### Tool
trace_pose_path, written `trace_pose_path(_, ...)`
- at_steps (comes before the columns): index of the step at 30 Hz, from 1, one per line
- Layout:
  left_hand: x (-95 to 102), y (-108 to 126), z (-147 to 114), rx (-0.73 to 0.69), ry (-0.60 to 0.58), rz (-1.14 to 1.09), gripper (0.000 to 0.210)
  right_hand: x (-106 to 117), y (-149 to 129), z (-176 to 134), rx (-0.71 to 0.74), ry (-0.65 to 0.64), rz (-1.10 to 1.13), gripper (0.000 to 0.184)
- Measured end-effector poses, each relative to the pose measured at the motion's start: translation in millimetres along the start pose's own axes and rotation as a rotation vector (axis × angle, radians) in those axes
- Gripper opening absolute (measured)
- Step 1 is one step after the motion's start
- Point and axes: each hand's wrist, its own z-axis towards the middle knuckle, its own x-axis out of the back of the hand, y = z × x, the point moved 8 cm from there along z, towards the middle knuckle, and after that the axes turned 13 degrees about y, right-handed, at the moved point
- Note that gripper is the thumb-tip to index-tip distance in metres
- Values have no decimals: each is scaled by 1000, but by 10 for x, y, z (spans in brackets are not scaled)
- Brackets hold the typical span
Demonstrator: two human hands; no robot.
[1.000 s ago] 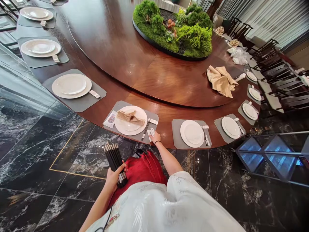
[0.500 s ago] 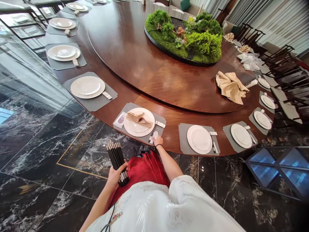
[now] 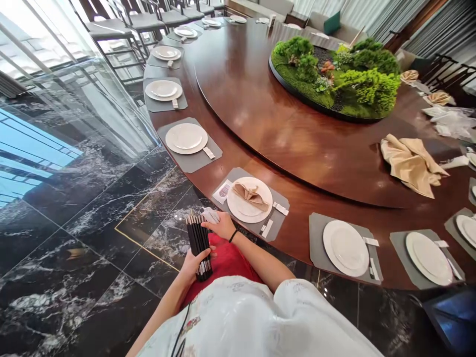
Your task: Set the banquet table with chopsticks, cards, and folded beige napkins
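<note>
Chopsticks (image 3: 197, 233) stand bundled in the left hand (image 3: 191, 264), its fingers wrapped around them, just off the near edge of the table (image 3: 298, 218). Beside the bundle's top, the right hand (image 3: 223, 226) has its fingers closed on white packets (image 3: 210, 215); I cannot tell whether they touch the bundle. Along that edge lies a mat (image 3: 241, 173), with a napkin (image 3: 251, 196) on its plate (image 3: 238, 211) and a card (image 3: 222, 192) by its left edge.

Veined black floor (image 3: 92, 277), pale curtains (image 3: 368, 20)
</note>
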Motion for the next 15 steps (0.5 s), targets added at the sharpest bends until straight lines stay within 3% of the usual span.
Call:
trace_pose_path(4, 116, 451, 446, -12, 2, 8, 42, -250, -71, 635, -18, 16, -96, 35)
trace_pose_path(9, 204, 1320, 1051, -59, 21, 104, 41, -636, -167, 1546, -75, -7, 4, 35)
trace_pose_path(12, 172, 1809, 1336, -73, -16, 163, 42, -747, -361, 2043, 0, 41, 10, 40)
trace_pose_path(15, 151, 2142, 1617, -53, -11, 156, 41, -830, -407, 2462, -58, 69, 80, 33)
